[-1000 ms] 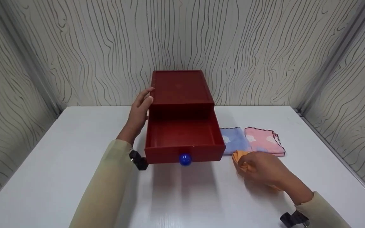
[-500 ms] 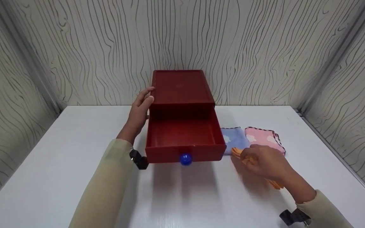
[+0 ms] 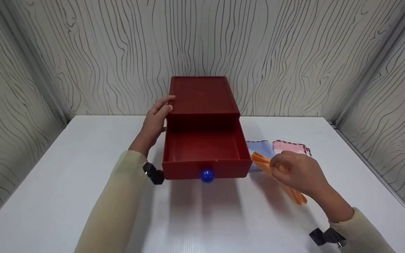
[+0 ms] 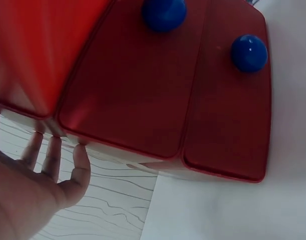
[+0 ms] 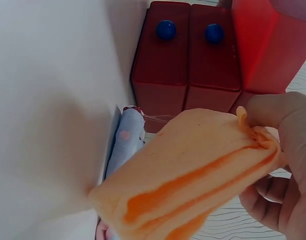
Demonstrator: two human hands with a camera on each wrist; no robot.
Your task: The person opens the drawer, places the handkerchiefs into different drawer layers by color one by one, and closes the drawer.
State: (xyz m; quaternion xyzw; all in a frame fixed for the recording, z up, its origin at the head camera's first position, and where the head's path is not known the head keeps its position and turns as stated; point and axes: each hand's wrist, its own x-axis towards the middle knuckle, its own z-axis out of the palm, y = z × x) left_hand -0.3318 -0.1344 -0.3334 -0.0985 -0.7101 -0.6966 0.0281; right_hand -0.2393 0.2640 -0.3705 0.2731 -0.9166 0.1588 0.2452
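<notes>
A red drawer unit stands at the back of the table, its top drawer pulled out, with a blue knob on the front. Nothing lies on the drawer's visible floor. My left hand rests against the unit's left side, thumb and fingertips at the top edge; in the left wrist view its fingers touch the side wall. My right hand pinches a folded orange cloth by one edge. The cloth hangs over the table, right of the drawer, its folded layers showing.
Behind the orange cloth lie a folded blue towel and a folded pink towel, partly hidden. Below the pulled-out drawer, two closed drawers, a middle one and a bottom one, carry blue knobs. A wood-patterned wall stands behind.
My right hand has lifted the orange cloth from the table, and it now hangs in folds, its near end closer to the drawer. My left hand stays on the unit.
</notes>
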